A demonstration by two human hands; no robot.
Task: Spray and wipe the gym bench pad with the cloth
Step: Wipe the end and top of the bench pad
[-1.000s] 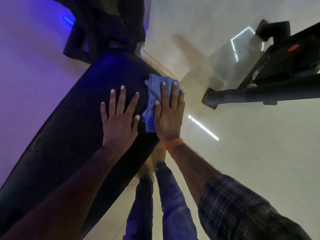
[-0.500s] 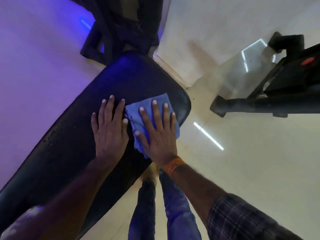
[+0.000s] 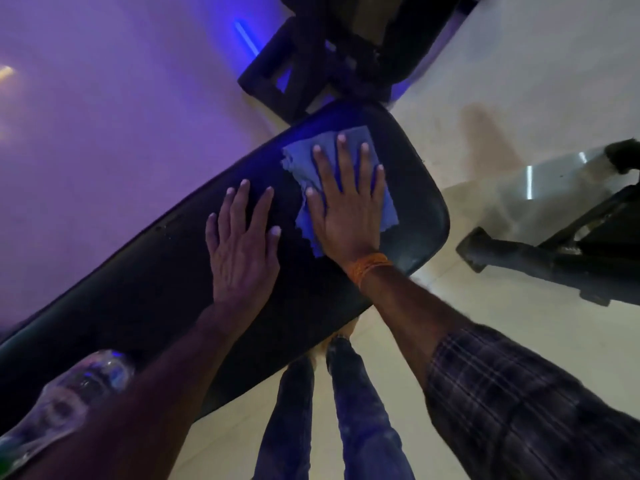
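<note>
The long black bench pad [image 3: 145,306] runs diagonally from the lower left to its rounded end at the upper right. A blue cloth [image 3: 346,140] lies flat near that end, and my right hand [image 3: 346,209] presses on it with fingers spread. My left hand [image 3: 242,251] rests flat on the bare pad just left of the cloth, holding nothing. A clear bottle [image 3: 69,393] lies on the pad at the lower left, beside my left forearm and blurred.
Black frame parts [image 3: 311,64] stand beyond the pad's far end. Another black machine's bar and foot [image 3: 540,258] sit on the pale floor to the right. My legs [image 3: 332,410] stand against the pad's near edge.
My right hand slid the cloth from the pad's right edge onto its top and toward the far end. My left hand stayed flat. The bottle came into view at the lower left.
</note>
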